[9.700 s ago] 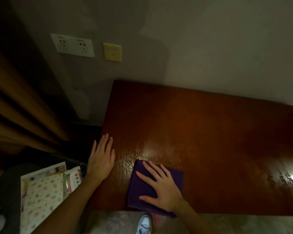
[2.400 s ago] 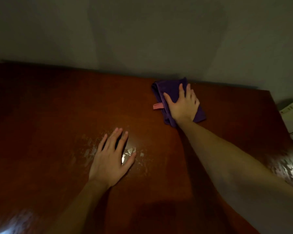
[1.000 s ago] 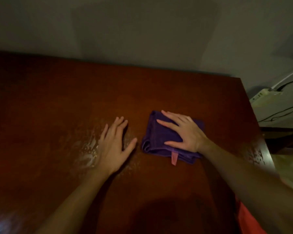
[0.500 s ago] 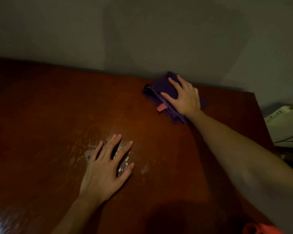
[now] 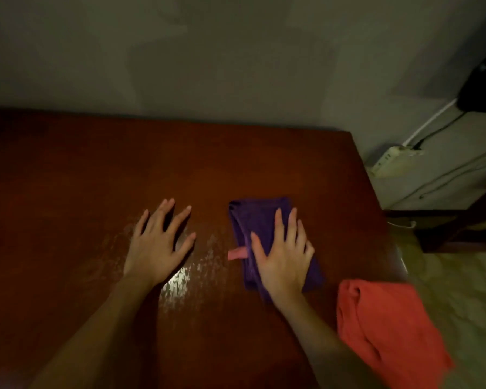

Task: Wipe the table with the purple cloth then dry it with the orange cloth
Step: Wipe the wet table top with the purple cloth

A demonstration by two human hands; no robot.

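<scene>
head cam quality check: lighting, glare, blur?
Head view: dim overall, corners fall off dark; specular glare on the wet table by the left hand; orange cloth smeared at its right edge, right hand on the purple cloth fairly sharp; wide-angle bowing along the table's far edge; soft shadows on the wall.

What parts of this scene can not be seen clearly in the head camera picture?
- Purple cloth: its middle is hidden under the right hand.
- Orange cloth: blurred, partly covered by the right forearm; how it sits on the table edge is unclear.
- Table: left and near sides cut off by the picture edges.
- Table under the left hand: hidden.
- Dark object at upper right: too dark, cut off.
</scene>
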